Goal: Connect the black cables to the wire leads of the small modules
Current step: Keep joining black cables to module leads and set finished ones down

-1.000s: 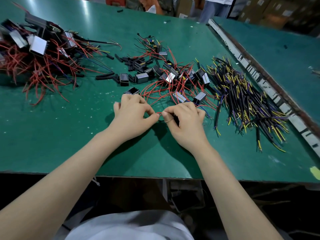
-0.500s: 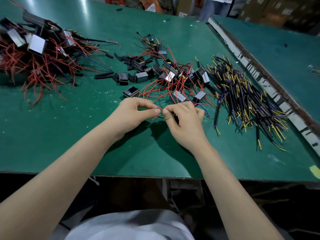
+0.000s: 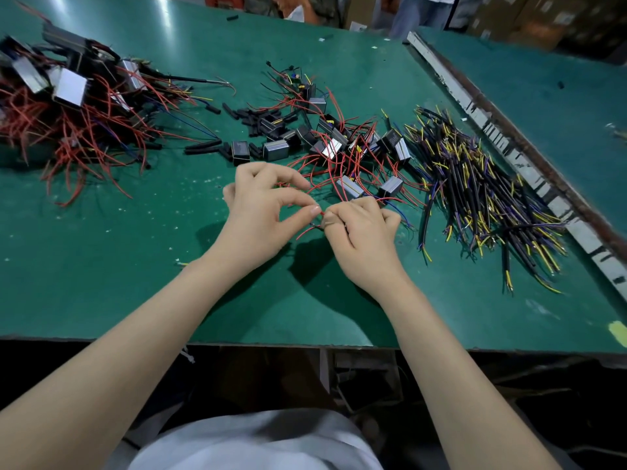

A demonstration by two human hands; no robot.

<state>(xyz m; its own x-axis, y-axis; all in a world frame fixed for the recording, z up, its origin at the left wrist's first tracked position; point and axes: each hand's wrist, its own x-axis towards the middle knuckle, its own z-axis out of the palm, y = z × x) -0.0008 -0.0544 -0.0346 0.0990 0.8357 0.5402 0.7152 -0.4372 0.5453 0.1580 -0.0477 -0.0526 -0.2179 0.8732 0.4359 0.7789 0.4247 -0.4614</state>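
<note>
While pinching a red wire lead between left hand and right hand at frame centre, fingertips curled tight around it, mid-join. Judged early going: heap of black cables at right largely untouched, loose small modules still waiting above the hands. Apparently finished tangle piled upper left on the green table

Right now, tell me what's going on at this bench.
A person is joining wires by hand. The left hand and right hand meet over the green table, each pinching a thin red wire lead between fingertips. Small modules lie tangled just beyond, and the black cables wait piled to the right.
</note>
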